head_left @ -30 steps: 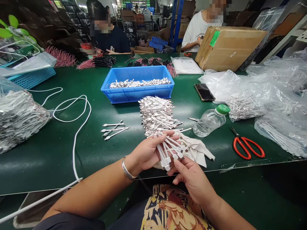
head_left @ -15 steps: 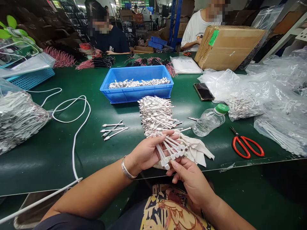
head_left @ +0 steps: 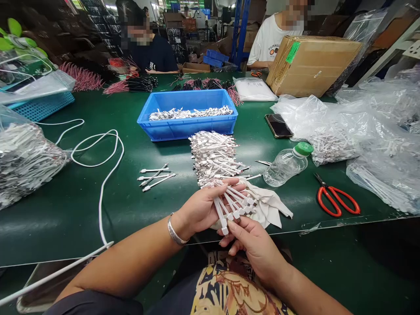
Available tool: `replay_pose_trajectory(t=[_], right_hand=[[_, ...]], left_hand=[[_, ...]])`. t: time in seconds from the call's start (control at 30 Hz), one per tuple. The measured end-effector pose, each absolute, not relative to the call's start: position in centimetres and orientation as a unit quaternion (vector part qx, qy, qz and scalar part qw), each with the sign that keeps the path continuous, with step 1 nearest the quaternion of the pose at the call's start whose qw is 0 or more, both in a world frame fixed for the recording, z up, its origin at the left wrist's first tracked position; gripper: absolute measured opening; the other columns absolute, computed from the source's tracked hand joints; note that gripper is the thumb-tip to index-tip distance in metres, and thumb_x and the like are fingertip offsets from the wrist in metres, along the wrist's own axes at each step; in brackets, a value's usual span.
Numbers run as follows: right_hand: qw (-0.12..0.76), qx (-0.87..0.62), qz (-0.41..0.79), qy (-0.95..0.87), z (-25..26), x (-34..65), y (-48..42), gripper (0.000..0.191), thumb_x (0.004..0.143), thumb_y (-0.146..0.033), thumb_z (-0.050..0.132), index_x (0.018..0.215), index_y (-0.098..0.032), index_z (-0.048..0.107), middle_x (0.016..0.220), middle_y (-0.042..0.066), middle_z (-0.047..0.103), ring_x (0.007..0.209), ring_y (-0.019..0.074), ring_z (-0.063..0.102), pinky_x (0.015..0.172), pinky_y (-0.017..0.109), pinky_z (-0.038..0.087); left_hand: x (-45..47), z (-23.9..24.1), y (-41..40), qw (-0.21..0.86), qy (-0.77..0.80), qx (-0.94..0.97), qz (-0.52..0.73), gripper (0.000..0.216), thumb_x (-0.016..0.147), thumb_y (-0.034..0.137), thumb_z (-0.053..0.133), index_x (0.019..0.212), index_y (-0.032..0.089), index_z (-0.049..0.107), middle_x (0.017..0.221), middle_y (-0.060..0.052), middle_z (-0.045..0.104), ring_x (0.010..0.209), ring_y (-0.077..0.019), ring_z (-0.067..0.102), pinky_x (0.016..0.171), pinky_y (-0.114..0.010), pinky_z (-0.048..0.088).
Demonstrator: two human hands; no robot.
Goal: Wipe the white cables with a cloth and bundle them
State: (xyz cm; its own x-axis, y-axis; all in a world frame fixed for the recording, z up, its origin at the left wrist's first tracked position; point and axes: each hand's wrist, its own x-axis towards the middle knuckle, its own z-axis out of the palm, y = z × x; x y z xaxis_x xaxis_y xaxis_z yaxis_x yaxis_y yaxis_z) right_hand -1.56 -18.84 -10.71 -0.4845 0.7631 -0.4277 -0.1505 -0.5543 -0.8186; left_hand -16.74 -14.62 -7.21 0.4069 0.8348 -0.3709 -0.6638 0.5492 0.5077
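Fanned out in my left hand (head_left: pixel 203 205) is a bunch of short white cables (head_left: pixel 232 202) with square white plugs at their ends, pinned under the thumb. My right hand (head_left: pixel 252 240) is closed at the plug ends, thumb and fingers pinching at the lowest cable's plug; the exact contact is partly hidden. Just beyond the hands lies a large pile of similar cables (head_left: pixel 215 157). A white cloth (head_left: pixel 271 203) is bunched up beside and partly behind the held cables. Left of the pile, several loose cables (head_left: pixel 157 177) lie crossed.
A blue bin (head_left: pixel 190 129) of cables stands behind the pile. Rightward are a clear bottle (head_left: pixel 285 168), a phone (head_left: pixel 278 125), red-handled scissors (head_left: pixel 337 199) and plastic bags (head_left: pixel 387 118). A white cord (head_left: pixel 101 205) loops at left. Two people sit opposite, near a cardboard box (head_left: pixel 315 65).
My right hand has shifted slightly left and down along the fanned plugs, from one plug to the lowest one. My left hand stays in place with the cables.
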Motion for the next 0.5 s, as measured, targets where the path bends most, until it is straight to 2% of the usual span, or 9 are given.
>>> replay_pose_trajectory(t=[0.1, 0.2, 0.33, 0.5], right_hand=[[0.320, -0.425, 0.760, -0.372, -10.94, -1.43, -18.80, 0.032, 0.085, -0.045, 0.058, 0.088, -0.014, 0.064, 0.075, 0.003, 0.061, 0.068, 0.0119, 0.061, 0.050, 0.017, 0.046], [0.328, -0.424, 0.763, -0.362, -10.95, -1.42, -18.84, 0.032, 0.085, -0.045, 0.059, 0.093, -0.015, 0.063, 0.079, 0.002, 0.061, 0.070, 0.0123, 0.062, 0.050, 0.017, 0.046], [0.257, -0.394, 0.811, -0.349, -10.75, -1.49, -19.12, 0.035, 0.082, -0.046, 0.061, 0.093, -0.012, 0.063, 0.085, 0.007, 0.066, 0.066, 0.0118, 0.064, 0.048, 0.017, 0.047], [0.210, -0.372, 0.829, -0.360, -10.74, -1.56, -19.55, 0.039, 0.079, -0.047, 0.064, 0.083, -0.009, 0.063, 0.073, 0.008, 0.069, 0.054, 0.0100, 0.063, 0.042, 0.013, 0.041]], left_hand=[[-16.76, -7.23, -14.61, 0.826, 0.301, 0.138, 0.456, 0.027, 0.090, 0.017, 0.045, 0.111, 0.013, 0.060, 0.118, -0.014, 0.062, 0.101, -0.0236, 0.062, 0.088, -0.039, 0.047], [-16.78, -7.26, -14.59, 0.828, 0.295, 0.137, 0.456, 0.026, 0.090, 0.018, 0.045, 0.111, 0.013, 0.061, 0.118, -0.013, 0.062, 0.102, -0.0232, 0.062, 0.090, -0.039, 0.046], [-16.74, -7.24, -14.50, 0.832, 0.283, 0.135, 0.458, 0.027, 0.091, 0.018, 0.044, 0.111, 0.012, 0.060, 0.117, -0.013, 0.063, 0.102, -0.0237, 0.062, 0.093, -0.040, 0.044], [-16.58, -7.08, -14.30, 0.825, 0.292, 0.124, 0.468, 0.029, 0.091, 0.017, 0.043, 0.115, 0.010, 0.057, 0.118, -0.016, 0.062, 0.101, -0.0240, 0.063, 0.094, -0.041, 0.044]])
